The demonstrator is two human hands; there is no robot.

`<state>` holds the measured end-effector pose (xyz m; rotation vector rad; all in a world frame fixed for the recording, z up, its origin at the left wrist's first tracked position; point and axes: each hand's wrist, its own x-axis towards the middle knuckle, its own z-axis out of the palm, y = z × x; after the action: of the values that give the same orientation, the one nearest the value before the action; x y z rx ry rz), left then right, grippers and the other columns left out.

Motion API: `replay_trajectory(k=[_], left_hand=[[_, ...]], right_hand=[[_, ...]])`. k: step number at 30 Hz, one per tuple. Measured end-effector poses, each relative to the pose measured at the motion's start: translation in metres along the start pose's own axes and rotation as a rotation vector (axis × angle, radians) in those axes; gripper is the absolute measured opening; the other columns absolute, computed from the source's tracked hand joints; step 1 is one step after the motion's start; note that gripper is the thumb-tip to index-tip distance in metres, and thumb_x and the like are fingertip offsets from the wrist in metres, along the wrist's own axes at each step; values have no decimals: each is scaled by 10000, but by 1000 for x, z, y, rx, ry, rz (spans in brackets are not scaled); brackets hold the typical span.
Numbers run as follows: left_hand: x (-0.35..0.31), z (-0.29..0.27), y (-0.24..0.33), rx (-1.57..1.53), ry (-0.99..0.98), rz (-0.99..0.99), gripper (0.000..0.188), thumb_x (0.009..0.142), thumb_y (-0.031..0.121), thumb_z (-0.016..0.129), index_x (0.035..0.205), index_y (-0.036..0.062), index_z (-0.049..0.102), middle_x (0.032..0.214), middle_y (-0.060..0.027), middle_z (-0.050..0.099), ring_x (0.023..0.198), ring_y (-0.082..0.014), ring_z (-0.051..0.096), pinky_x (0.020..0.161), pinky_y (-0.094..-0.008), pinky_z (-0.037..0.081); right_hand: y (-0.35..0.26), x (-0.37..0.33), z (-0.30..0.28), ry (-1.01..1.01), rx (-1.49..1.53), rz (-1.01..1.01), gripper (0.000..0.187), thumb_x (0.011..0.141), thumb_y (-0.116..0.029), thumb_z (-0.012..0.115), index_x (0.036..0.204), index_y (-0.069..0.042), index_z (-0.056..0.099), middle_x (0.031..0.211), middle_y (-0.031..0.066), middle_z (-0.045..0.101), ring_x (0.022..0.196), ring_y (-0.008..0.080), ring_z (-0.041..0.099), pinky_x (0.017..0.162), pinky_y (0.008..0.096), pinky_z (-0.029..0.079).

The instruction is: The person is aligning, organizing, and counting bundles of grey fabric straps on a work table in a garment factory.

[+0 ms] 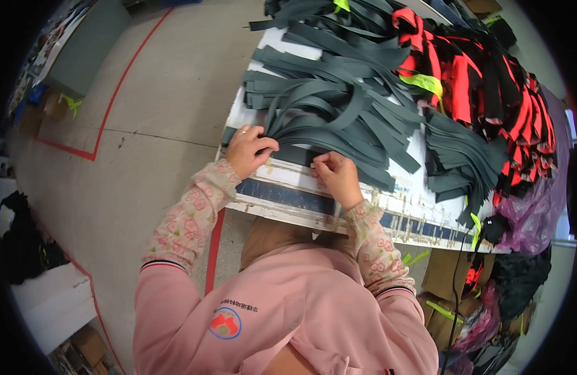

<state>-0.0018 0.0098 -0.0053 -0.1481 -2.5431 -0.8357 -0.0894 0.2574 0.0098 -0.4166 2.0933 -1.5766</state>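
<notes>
Dark grey flat straps (338,128) lie in looping bundles over the white-topped table (288,45). Close to the front edge, a short stretch of grey strap (296,154) runs between my two hands. My left hand (246,152), with a ring on one finger, is closed at the left ends of the nearest bundle, gripping the strap. My right hand (339,178) pinches with thumb and fingertips at the other end of that stretch. The fingertips partly hide what each hand holds. Patterned sleeve covers reach both wrists.
Red-and-black strips (463,81) with yellow-green ties are heaped at the far right. Another grey strap bundle (460,153) sits right of the nearest one. Purple plastic (532,206) hangs off the right end. Cardboard boxes (439,275) stand below. A dark cable (458,275) hangs there.
</notes>
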Motion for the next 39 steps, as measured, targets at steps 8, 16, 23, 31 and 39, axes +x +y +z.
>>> replay_trajectory(k=[8,16,23,31,39], left_hand=[[-1,-9,3,-8,-83,11,296,739,61,689,961,238,772,943,-100,528,838,-294,503,745,-392,429],[3,-8,8,19,-72,20,283,744,38,695,953,215,770,864,-80,471,779,-260,461,696,-361,398],[3,-8,9,26,-61,35,291,740,33,696,953,217,771,848,-74,462,758,-245,453,666,-341,398],[3,-7,7,30,-67,33,288,743,35,690,954,212,773,846,-72,462,756,-236,454,662,-339,394],[2,-11,9,72,-109,55,257,739,93,740,968,208,759,888,-74,473,804,-246,465,720,-348,395]], right_hand=[[18,-37,-84,213,-123,1,96,913,-52,624,908,39,653,703,42,665,661,113,656,611,257,514],[19,-43,-84,230,-283,-21,124,867,-80,655,919,31,673,750,154,697,653,214,681,623,309,529],[17,-45,-81,252,-331,-59,119,855,-77,659,905,30,667,746,165,690,649,243,681,621,321,527],[17,-43,-80,295,-389,-82,113,854,-77,655,899,26,666,739,173,681,628,259,673,613,332,525],[5,-63,-118,134,42,192,91,905,-56,624,891,32,643,753,47,667,667,101,636,590,234,516]])
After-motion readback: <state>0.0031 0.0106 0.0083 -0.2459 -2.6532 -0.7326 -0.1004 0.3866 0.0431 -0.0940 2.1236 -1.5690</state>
